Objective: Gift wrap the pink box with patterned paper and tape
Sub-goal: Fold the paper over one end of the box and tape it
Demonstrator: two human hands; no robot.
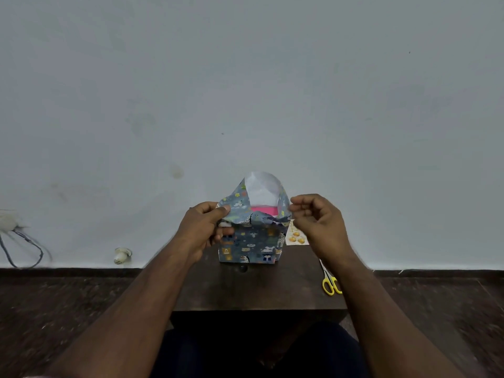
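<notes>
Two hands worked at the top of the parcel as I watched through the head camera. My left hand point(203, 227) gripped the patterned paper point(252, 245) at the parcel's upper left corner, thumb pressed over the folded edge and fingers curled round the side. My right hand point(317, 221) hovered at the upper right corner with its fingers curled in, fingertips point(296, 207) just beside the paper's edge; I could not tell whether they pinched the paper or only touched it. Between the hands the paper stood open at the top, its white underside rising at the far flap, and a strip of the pink box point(263, 209) showed inside the opening. Below that, the paper covered the near face of the box completely. The parcel stood upright near the far edge of a small dark wooden table point(245, 290). Just to the right of it, partly behind my right hand, lay a pale card with yellow round shapes point(297, 237). Yellow-handled scissors point(330, 283) lay near the table's right edge, partly hidden by my right forearm.
</notes>
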